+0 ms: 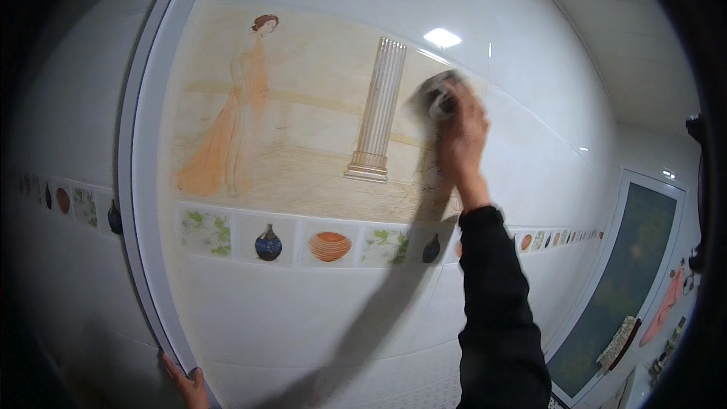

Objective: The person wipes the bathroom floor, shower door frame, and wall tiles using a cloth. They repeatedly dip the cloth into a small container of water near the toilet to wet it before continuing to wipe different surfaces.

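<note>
My right hand (463, 130), in a black sleeve, is raised against the tiled wall (341, 307) and grips a blurred grey cloth or pad (434, 94). The cloth lies over the picture tiles, just right of a painted fluted column (376, 113). Further left on the same tiles is a painted figure in an orange dress (244, 108). Low at the left, my left hand (190, 386) rests with its fingers on a pale metal frame (139, 182); only part of this hand shows. The arm casts a long shadow down the wall.
A border of patterned tiles (329, 246) runs below the picture. At the right stand a white-framed door with a dark glass panel (619, 272), a patterned cloth hanging on a bar (619, 341) and a pink cloth (663, 307). The pale ceiling (613, 23) is at the upper right.
</note>
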`<state>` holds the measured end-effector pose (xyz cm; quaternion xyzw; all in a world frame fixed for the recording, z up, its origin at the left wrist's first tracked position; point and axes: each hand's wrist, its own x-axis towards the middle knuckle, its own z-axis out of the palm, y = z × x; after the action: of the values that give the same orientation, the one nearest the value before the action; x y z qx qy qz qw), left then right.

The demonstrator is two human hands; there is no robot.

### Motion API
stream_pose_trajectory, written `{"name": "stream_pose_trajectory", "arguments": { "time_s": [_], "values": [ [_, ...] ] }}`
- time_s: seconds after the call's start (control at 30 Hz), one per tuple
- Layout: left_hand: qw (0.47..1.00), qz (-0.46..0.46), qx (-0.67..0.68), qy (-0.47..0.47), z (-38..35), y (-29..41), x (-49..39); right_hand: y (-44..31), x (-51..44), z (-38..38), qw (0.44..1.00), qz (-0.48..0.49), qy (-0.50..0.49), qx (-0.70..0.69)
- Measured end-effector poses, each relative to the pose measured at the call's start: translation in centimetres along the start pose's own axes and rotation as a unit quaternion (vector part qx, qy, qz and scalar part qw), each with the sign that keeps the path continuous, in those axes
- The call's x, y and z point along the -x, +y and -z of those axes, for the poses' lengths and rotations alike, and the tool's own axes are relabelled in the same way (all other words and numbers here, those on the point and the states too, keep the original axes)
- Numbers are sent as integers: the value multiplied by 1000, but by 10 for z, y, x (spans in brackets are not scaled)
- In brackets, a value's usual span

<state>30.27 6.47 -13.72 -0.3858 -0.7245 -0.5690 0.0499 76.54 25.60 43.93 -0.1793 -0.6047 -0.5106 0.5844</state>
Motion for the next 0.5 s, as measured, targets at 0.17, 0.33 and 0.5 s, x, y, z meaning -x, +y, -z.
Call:
{"name": "stream_pose_trajectory", "arguments": {
  "time_s": [0.17, 0.33, 0.5],
  "values": [
    [998, 18, 53, -5, -5, -2, -1, 121, -46, 30, 849, -521, 10, 89],
    [989, 101, 92, -62, 1, 13, 1, 107, -102, -41, 897, -420, 98, 99],
    [992, 94, 36, -81, 12, 25, 0, 4, -213, -121, 973, -206, 104, 18]
  ]
}}
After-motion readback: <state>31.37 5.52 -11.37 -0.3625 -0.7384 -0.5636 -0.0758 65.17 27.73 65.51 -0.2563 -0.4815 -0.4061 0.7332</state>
